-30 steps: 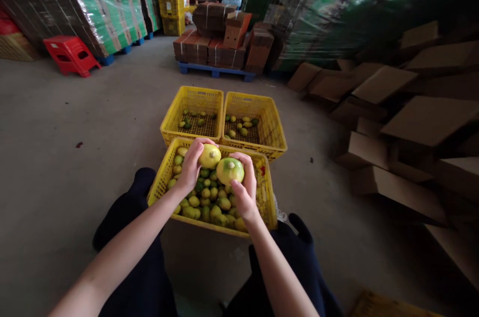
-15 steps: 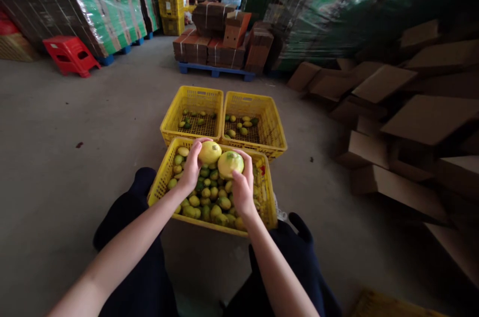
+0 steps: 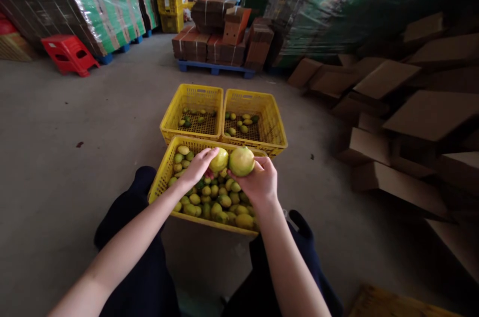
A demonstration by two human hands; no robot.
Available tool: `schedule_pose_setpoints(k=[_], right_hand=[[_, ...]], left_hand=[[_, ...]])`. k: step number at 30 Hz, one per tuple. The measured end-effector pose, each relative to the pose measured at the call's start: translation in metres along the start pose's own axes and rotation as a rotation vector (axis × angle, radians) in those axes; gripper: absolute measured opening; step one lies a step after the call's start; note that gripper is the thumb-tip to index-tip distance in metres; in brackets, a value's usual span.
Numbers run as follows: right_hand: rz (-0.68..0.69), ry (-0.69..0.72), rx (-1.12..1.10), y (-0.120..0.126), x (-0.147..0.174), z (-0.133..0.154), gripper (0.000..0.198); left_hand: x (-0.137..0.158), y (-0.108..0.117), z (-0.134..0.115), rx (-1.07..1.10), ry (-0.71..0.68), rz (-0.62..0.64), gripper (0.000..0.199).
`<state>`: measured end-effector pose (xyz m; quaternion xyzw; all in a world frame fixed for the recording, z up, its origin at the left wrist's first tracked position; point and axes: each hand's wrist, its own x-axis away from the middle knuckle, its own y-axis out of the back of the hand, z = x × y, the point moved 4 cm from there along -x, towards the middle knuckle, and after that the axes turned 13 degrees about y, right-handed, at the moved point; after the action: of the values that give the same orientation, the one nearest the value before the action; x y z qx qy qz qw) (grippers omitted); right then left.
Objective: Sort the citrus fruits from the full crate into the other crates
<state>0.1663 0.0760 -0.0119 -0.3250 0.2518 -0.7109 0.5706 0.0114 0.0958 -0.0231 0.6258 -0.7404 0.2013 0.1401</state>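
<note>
Above the near yellow crate (image 3: 160, 177), my left hand (image 3: 199, 169) is closed on a yellow lemon (image 3: 219, 160). Close beside it, my right hand (image 3: 261, 180) grips a second, greenish-yellow lemon (image 3: 242, 161) from its right and lower side. The near crate holds many yellow and green lemons (image 3: 224, 201), partly covered by my hands. Just beyond stand a far left yellow crate (image 3: 170, 116) and a far right yellow crate (image 3: 276, 120), each with several lemons on its slotted bottom.
Flattened brown cartons (image 3: 190, 46) are stacked on a blue pallet (image 3: 214, 68) ahead. A red stool (image 3: 69, 52) stands to the left. Loose cardboard boxes (image 3: 404, 177) pile up at the right. Green wrapped stacks (image 3: 108, 7) line the back.
Both hands have shifted to the right with their lemons. The right hand has turned its lemon, and the left one has rotated too. The crates stay in place.
</note>
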Motion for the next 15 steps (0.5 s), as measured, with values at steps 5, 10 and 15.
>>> schedule_pose_setpoints(k=[5, 10, 15], right_hand=[[-0.031, -0.192, -0.033, 0.002, 0.001, -0.004, 0.022], [-0.193, -0.261, -0.025, 0.003, 0.003, -0.008, 0.017], [-0.282, -0.270, 0.036, 0.003, 0.001, -0.012, 0.020]], left_hand=[[0.000, 0.002, 0.002, -0.060, 0.075, 0.012, 0.042], [0.003, 0.002, 0.001, -0.135, 0.178, -0.039, 0.043], [0.002, 0.001, 0.002, -0.144, 0.293, -0.067, 0.053]])
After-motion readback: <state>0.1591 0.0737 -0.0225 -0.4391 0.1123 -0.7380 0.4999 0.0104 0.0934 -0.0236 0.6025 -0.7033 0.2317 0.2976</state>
